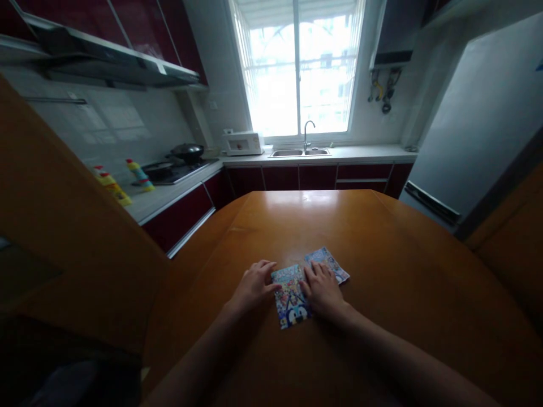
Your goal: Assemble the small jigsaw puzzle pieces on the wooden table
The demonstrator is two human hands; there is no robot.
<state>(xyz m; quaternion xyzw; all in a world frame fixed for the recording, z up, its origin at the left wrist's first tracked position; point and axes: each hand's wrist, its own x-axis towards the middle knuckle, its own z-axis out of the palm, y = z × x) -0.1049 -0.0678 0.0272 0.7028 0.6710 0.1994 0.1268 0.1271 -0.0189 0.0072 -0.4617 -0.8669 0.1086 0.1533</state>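
Observation:
A colourful printed sheet with a blue cartoon dog face at its near end lies flat on the brown wooden table. My left hand is at its left edge, the thumb touching the border and the fingers apart from it. My right hand lies across the gap to a second printed sheet, which sits to the upper right, turned at an angle. The right thumb touches the first sheet's right edge, while the fingers rest flat on the second, partly covering it.
Beyond the table, a counter holds a sink, a white microwave and a stove with a wok. Yellow bottles stand on the left counter. A grey fridge is on the right.

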